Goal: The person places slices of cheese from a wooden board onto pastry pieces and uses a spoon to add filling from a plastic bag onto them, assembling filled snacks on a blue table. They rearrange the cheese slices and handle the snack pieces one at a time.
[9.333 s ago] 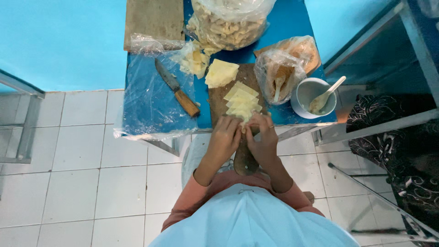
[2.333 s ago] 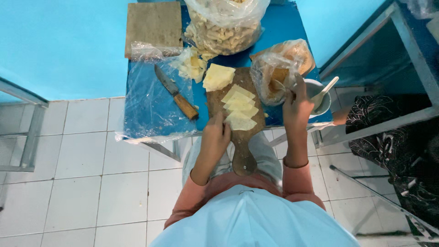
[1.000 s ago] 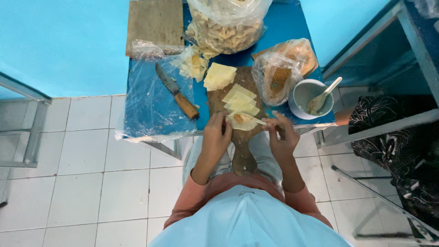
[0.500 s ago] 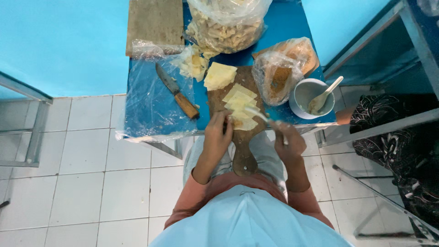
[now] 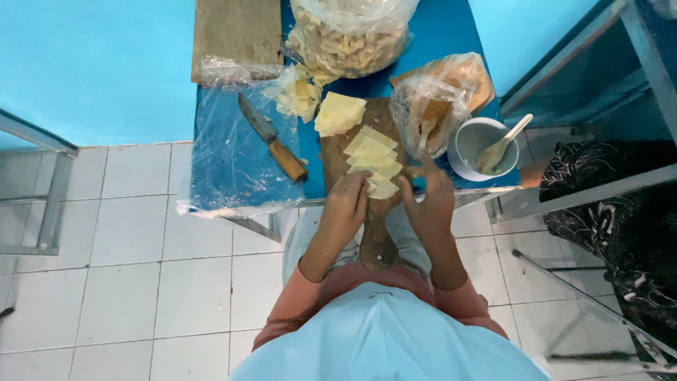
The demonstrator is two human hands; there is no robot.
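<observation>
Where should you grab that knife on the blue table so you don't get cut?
Grab the knife by its brown wooden handle, the end nearest the person. Come from the near table edge: the blade points away toward the wall, and the handle lies free on the plastic sheet.

— What are we working on here?
— Our small blue table (image 5: 437,28), standing on white floor tiles (image 5: 141,247).
— And what do we have lying straight on it?
— A clear plastic sheet (image 5: 226,162) on the left, a flat brown board (image 5: 236,28) at the far edge, our wooden cutting board (image 5: 356,130) in the middle, two plastic bags (image 5: 352,35) and a white bowl (image 5: 472,137) on the right.
</observation>
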